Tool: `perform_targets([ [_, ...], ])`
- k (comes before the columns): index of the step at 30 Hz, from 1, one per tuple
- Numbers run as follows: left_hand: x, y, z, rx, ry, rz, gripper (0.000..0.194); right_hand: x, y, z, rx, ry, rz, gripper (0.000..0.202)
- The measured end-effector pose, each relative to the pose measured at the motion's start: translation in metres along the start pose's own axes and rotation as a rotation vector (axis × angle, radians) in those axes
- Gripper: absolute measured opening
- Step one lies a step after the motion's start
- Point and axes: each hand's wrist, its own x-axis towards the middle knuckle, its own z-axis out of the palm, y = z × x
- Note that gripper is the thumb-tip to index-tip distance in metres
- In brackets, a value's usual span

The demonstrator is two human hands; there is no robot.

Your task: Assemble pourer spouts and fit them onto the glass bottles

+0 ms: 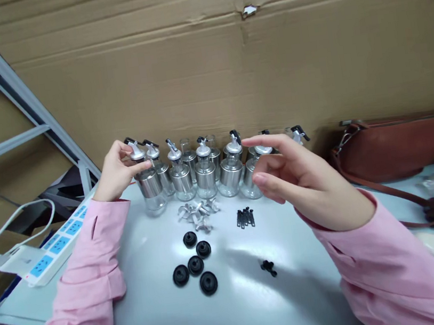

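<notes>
My left hand (116, 167) grips the top of the leftmost glass bottle (150, 185), thumb and fingers around its silver pourer cap (136, 151) with a black lever. That bottle has a steel band and stands a little in front of its row. My right hand (296, 170) is raised at the right end of the row, index finger stretched out and thumb apart, with nothing in it. It partly hides the bottles behind it. Near its fingertip is another capped bottle (230, 175). In front of the row lie silver pourer parts (199, 214) and short black levers (245, 217).
Several round black stoppers (195, 265) and a small cluster of black pieces (269, 268) lie on the white table (238, 310). A power strip (57, 247) with a white cable is at left, a brown leather bag (404, 147) at right. Cardboard (205, 78) stands behind.
</notes>
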Motion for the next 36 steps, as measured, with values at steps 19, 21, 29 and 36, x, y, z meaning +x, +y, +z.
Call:
perform_targets([
  [19,0.006,-0.054,0.03,-0.154,-0.064,0.12,0.048,0.002,0.003,0.004,-0.097,-0.052,-0.009,0.028],
  [21,0.007,-0.056,0.031,-0.124,-0.047,0.13,0.046,0.002,0.003,0.006,-0.117,-0.058,-0.008,0.02],
  [29,-0.036,-0.047,0.023,0.125,0.28,0.189,0.04,0.006,0.023,0.025,-0.51,-0.261,0.125,0.01],
  [36,-0.11,-0.024,0.034,0.152,-0.173,0.24,0.012,0.002,0.072,0.072,-0.755,-0.391,0.371,0.023],
])
